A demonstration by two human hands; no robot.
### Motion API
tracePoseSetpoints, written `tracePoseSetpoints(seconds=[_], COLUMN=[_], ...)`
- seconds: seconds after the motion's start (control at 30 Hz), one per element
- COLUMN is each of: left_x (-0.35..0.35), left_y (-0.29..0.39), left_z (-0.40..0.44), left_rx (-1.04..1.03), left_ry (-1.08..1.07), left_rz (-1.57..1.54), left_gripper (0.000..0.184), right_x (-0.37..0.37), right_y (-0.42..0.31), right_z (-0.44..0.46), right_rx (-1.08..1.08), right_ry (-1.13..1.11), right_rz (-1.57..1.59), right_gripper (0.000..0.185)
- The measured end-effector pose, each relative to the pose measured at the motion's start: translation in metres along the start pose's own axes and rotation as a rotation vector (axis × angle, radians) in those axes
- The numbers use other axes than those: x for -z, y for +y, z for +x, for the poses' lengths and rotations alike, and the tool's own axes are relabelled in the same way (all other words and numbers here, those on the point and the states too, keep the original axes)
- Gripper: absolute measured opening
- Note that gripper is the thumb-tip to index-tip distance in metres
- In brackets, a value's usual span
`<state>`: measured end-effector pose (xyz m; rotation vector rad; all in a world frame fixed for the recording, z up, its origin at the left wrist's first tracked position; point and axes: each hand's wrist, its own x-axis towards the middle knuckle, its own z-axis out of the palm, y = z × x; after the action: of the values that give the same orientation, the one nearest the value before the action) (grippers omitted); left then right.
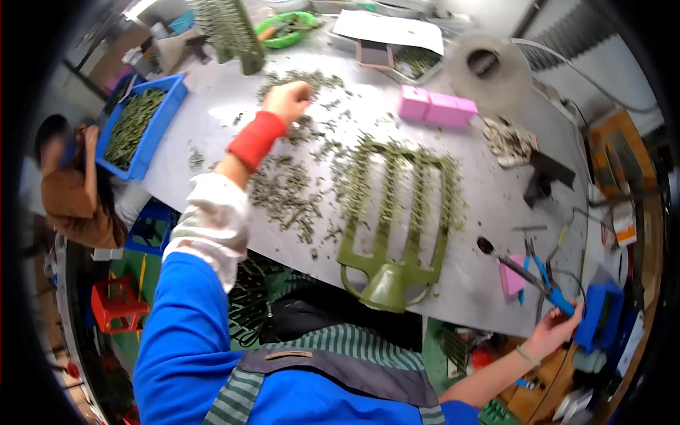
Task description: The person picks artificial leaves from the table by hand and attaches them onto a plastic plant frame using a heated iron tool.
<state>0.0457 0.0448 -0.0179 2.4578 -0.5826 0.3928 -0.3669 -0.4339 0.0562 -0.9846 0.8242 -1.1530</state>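
My left hand [287, 101], with a red band on its wrist, is closed above small green pieces scattered on the grey table [205, 145]; what it holds, if anything, is too small to name. At the lower right, my right hand [552, 331] grips the blue handle of a long dark tool [528, 276] with a rounded dark tip. Between my hands lies a green pronged frame [392, 251], its bars lined with small green pieces. Loose green pieces [287, 198] are heaped to its left.
A blue tray [159, 134] of green pieces is at the left, beside a seated person in brown. Pink blocks [438, 108], a glove [508, 142], blue-handled pliers [540, 265] and a dark metal stand [547, 176] lie at the right. A green pronged piece [230, 32] stands at the back.
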Motion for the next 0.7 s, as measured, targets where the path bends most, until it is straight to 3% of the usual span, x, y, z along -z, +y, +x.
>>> tracePoseSetpoints(seconds=[0.1,0.23,0.4,0.5,0.7], left_x=[0.027,0.033,0.009,-0.02,-0.045], left_y=[0.059,0.165,0.258,0.273,0.284], left_z=[-0.024,-0.071,-0.103,-0.107,-0.107], left_rx=[0.09,0.017,-0.232,-0.45,-0.544], left_ry=[-0.014,-0.262,-0.392,-0.255,-0.217], left_rz=[-0.301,-0.766,-0.544,-0.315,-0.104], left_gripper=[0.018,0.017,0.017,0.018,0.013], right_x=[0.002,-0.002,-0.008,-0.013,-0.01], right_y=[0.002,0.006,0.009,0.013,0.029], right_z=[-0.002,-0.01,-0.018,-0.024,-0.021], right_rx=[-0.02,-0.018,-0.028,0.001,-0.041], right_ry=[-0.051,-0.109,-0.196,-0.188,-0.215], right_rz=[0.022,-0.013,-0.037,-0.064,-0.012], right_gripper=[0.024,0.025,0.027,0.028,0.028])
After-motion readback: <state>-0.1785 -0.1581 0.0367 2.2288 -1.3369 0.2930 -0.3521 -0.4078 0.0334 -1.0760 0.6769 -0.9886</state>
